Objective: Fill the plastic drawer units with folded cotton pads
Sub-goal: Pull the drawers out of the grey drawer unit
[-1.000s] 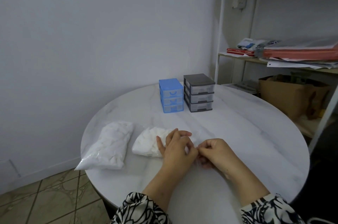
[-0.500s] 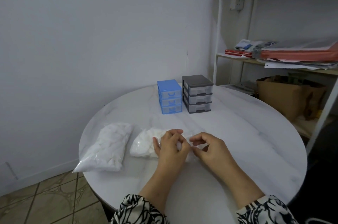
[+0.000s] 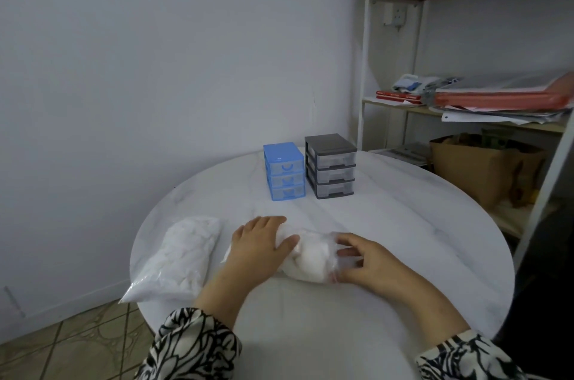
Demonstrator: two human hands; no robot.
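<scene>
A clear plastic bag of white cotton pads point(image 3: 310, 258) lies on the round white table point(image 3: 403, 224) between my hands. My left hand point(image 3: 257, 246) lies flat on the bag's left part with its fingers fairly straight. My right hand point(image 3: 366, 258) grips the bag's right end, fingers curled into the plastic. A second, full bag of cotton pads point(image 3: 180, 255) lies at the table's left edge. At the far side stand a blue three-drawer unit point(image 3: 284, 171) and a grey three-drawer unit point(image 3: 330, 165), side by side, all drawers pushed in.
A metal shelf rack point(image 3: 362, 84) stands to the right behind the table, with papers and a red folder point(image 3: 497, 98) on it. A brown paper bag point(image 3: 478, 171) sits under the shelf. Tiled floor point(image 3: 62, 345) shows at lower left.
Both hands were pinching at the bag's edge close together. Now the left hand lies flat over the bag and the right hand has moved to its right end; the bag sits more to the right.
</scene>
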